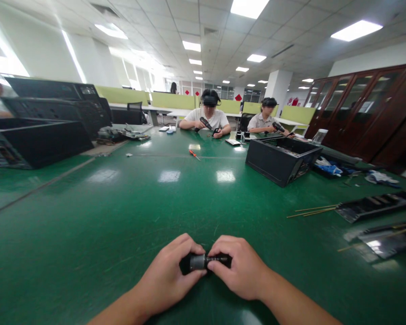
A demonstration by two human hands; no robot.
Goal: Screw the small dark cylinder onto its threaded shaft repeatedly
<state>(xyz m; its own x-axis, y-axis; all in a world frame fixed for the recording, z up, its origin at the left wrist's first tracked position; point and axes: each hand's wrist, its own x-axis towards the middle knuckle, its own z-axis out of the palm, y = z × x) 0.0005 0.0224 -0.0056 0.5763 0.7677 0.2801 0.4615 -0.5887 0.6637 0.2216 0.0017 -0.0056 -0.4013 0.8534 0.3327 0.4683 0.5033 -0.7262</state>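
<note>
Low in the view, close to me, a small silver metal cylinder [197, 262] with a thin dark ridged shaft [218, 258] lies crosswise between my hands, just above or on the green table. My left hand [176, 266] is closed around the cylinder, thumb below and fingers above. On the other side, my right hand [235, 266] pinches at the shaft end, where it meets the cylinder. Its fingertips hide part of the joint. Both hands' fingertips nearly touch.
An orange screwdriver [194, 155] lies mid-table. A black computer case [280, 162] stands right; more cases [37, 140] stand left. Black trays [375, 207] with thin brass rods [311, 211] lie at right. Across the table, two people [206, 117] hold power drills [205, 123].
</note>
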